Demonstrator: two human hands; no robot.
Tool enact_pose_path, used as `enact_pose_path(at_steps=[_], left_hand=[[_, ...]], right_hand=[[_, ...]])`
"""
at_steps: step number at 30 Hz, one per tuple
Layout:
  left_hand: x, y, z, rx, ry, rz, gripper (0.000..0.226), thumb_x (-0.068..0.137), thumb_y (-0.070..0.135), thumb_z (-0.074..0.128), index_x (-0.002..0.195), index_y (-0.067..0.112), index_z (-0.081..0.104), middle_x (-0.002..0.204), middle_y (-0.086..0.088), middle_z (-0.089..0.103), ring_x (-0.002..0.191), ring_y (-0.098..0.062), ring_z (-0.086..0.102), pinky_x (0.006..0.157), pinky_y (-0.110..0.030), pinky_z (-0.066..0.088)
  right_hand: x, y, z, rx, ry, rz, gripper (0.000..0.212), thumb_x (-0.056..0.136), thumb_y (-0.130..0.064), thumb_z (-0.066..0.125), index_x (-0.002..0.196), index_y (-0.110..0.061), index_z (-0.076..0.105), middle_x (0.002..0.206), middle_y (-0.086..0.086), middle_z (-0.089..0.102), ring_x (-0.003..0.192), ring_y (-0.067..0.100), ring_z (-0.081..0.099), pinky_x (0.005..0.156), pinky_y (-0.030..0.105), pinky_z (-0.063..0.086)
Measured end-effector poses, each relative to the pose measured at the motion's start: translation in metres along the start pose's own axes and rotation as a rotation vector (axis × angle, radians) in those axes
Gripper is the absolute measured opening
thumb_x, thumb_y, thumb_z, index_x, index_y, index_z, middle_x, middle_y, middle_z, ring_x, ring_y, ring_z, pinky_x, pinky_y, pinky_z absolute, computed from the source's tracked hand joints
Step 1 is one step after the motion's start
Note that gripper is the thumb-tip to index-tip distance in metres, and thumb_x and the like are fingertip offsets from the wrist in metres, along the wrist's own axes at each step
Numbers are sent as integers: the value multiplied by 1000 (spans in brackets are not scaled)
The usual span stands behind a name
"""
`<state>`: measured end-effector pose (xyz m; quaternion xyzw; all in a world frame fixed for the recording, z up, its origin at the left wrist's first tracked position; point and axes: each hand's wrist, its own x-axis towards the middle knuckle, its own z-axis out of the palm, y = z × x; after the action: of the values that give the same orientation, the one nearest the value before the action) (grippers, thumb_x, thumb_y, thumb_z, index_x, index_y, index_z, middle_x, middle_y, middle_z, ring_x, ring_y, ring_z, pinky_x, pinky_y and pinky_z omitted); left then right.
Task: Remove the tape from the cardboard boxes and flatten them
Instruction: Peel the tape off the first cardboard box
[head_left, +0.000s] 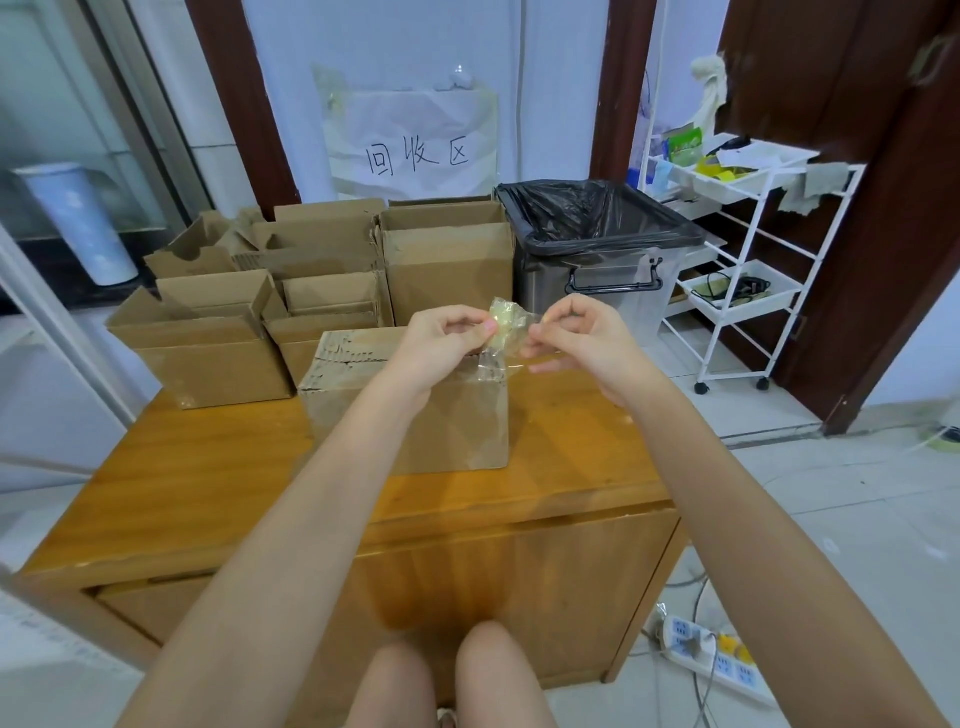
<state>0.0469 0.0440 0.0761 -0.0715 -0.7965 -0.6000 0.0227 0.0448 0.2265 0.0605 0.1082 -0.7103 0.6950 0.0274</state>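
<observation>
Head view: mid tape removal. Left hand (451, 332) and right hand (574, 325) both pinch a crumpled wad of clear tape (505, 325), held above the near box (410, 405) on the wooden table (208, 467). A strip looks still stuck to that box's top right corner. Next, I'd guess: pull it free, bin the wad, then flatten the box. Bin (597, 244) is black-lined; contents not visible. Other boxes (291, 291) behind stand open, unflattened, seemingly empty.

Home recycling corner: handwritten sign (417, 156), lined bin (597, 228).
</observation>
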Motion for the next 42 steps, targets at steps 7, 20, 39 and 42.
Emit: enact_pose_path(at_steps=[7,20,39,42], left_hand=[[1,-2,-1,-37,-39,3,13,93,17,61,104,13,69,86,3,67,79,-5,58,83,-23,49],[0,-2,-4,-63,-48,25,19,96,10,56,107,17,70,86,10,68,76,2,59,67,-12,50],[0,-4,-7,-55,-48,84,37,90,18,65,127,14,60,111,6,64,94,7,57,71,1,42],[-2,-3,-8,-90,-78,70,25,89,18,67,114,17,68,104,9,69,88,9,61,69,1,42]], right_hand=[[7,1,8,-32,23,24,14,88,-10,68,93,-11,55,83,9,69,72,16,70,71,40,60],[6,3,19,-216,233,-35,36,78,-25,79,101,-18,51,100,7,61,88,21,63,71,32,58],[-4,2,31,-71,45,-142,22,87,-6,67,105,-9,55,100,4,67,87,8,66,87,25,54],[-3,1,31,-88,11,-171,23,90,-4,63,112,-8,58,106,4,67,94,7,65,87,24,53]])
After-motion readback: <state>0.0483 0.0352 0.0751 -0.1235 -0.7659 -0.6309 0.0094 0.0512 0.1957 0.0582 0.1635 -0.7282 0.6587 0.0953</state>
